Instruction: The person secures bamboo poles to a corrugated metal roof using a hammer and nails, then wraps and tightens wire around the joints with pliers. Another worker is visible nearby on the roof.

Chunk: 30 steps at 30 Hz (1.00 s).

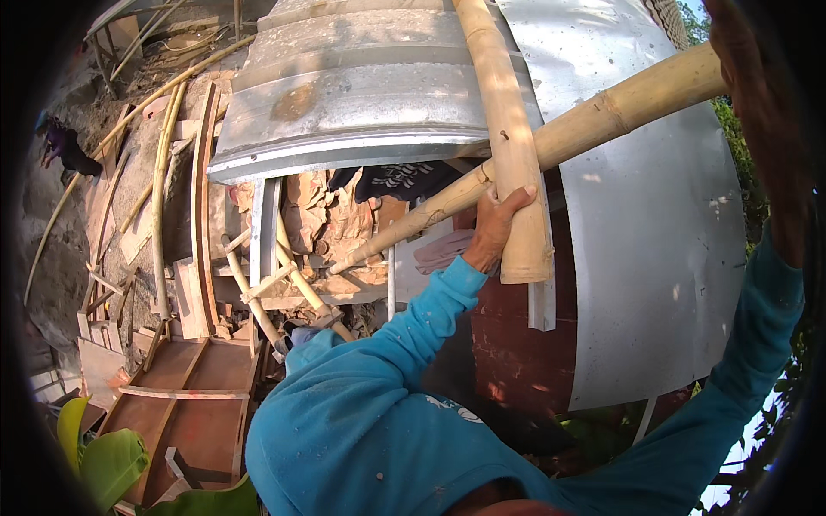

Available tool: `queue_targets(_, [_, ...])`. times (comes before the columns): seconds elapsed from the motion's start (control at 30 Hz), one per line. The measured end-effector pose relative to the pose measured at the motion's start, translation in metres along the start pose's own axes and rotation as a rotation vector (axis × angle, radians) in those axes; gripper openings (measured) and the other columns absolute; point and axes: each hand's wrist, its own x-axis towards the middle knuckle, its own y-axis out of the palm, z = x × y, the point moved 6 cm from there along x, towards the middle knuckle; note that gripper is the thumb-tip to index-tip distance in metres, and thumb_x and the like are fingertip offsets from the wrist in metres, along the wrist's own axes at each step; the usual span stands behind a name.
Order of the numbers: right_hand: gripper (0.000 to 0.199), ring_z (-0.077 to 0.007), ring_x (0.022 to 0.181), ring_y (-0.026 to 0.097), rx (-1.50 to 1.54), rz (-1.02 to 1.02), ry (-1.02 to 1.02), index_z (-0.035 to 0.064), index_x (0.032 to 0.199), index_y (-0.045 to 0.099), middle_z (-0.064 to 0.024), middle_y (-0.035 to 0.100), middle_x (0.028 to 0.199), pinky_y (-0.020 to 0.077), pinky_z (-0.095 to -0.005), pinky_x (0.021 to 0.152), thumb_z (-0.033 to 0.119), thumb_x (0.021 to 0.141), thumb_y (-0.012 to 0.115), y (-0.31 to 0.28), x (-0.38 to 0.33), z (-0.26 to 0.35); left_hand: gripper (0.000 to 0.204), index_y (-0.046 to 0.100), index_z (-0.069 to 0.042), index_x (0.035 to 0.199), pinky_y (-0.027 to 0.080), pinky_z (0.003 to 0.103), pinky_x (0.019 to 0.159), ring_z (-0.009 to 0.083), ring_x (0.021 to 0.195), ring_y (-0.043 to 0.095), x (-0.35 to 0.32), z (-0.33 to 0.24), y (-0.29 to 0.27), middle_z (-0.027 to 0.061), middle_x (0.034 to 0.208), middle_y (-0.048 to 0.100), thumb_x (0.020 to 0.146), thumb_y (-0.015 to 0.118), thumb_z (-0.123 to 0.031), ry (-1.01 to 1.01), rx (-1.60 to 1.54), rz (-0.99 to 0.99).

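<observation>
- While my left hand [492,225] is clamped on the thick bamboo [508,112] near its lower end, my thumb lies over its face and the other fingertips are hidden
- Under the thick bamboo crosses a slanting pole [602,119], its narrow end to the left, its broad end up to the right
- Well right of the thick bamboo, at that broad end, is my right hand [747,52], dark in shade; I cannot tell whether its fingers are closed
- Left of the thick bamboo is a ridged metal roof [344,86]; right of it, a smooth metal sheet [654,258]
- Lower left of the thick bamboo lies crumpled brown paper [327,211]
</observation>
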Motion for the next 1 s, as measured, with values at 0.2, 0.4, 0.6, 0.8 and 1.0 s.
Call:
queue_targets(0.2, [0.022, -0.0248, 0.068, 0.070, 0.689, -0.072, 0.503, 0.0011, 0.102, 0.057, -0.0127, 0.070, 0.077, 0.0509, -0.0437, 0.057, 0.020, 0.097, 0.066, 0.025, -0.016, 0.038, 0.044, 0.059, 0.003, 0.110, 0.055, 0.029, 0.064, 0.0139, 0.073, 0.064, 0.013, -0.016, -0.010, 0.0076, 0.089, 0.064, 0.085, 0.075, -0.028, 0.070, 0.021, -0.043])
queue_targets(0.4, [0.024, -0.0356, 0.063, 0.066, 0.040, 0.437, 0.258, 0.0020, 0.096, 0.057, -0.0205, 0.064, 0.072, 0.0494, -0.0490, 0.059, 0.024, 0.096, 0.067, 0.027, -0.021, 0.057, 0.045, 0.058, 0.004, 0.111, 0.055, 0.029, 0.063, 0.0142, 0.072, 0.064, 0.019, -0.006, 0.007, 0.0081, 0.089, 0.064, 0.085, 0.076, -0.028, 0.054, 0.005, -0.012])
queue_targets(0.6, [0.028, -0.0293, 0.063, 0.067, 0.460, -0.042, 0.520, 0.0028, 0.093, 0.056, -0.0180, 0.067, 0.079, 0.0501, -0.0461, 0.058, 0.029, 0.100, 0.062, -0.025, -0.029, 0.020, 0.045, 0.057, 0.004, 0.110, 0.054, 0.029, 0.060, 0.0150, 0.069, 0.065, -0.008, 0.007, 0.010, 0.0090, 0.089, 0.064, 0.085, 0.075, -0.028, -0.045, -0.036, 0.015])
queue_targets(0.8, [0.035, -0.0230, 0.064, 0.068, 0.248, 0.817, 0.467, 0.0036, 0.091, 0.055, -0.0154, 0.071, 0.087, 0.0509, -0.0432, 0.056, 0.035, 0.104, 0.057, 0.097, -0.080, 0.095, 0.045, 0.057, 0.004, 0.111, 0.055, 0.029, 0.063, 0.0149, 0.073, 0.065, 0.012, -0.003, -0.005, 0.0090, 0.090, 0.065, 0.085, 0.075, -0.028, 0.035, -0.019, -0.033])
queue_targets(1.0, [0.034, -0.0257, 0.082, 0.073, 0.359, -0.018, 0.642, -0.0024, 0.115, 0.063, -0.0159, 0.072, 0.095, 0.0591, -0.0396, 0.069, 0.029, 0.102, 0.061, -0.022, -0.024, -0.017, 0.043, 0.058, 0.004, 0.110, 0.055, 0.029, 0.065, 0.0149, 0.074, 0.065, 0.008, -0.007, -0.004, 0.0085, 0.090, 0.065, 0.086, 0.075, -0.028, 0.029, 0.016, -0.021])
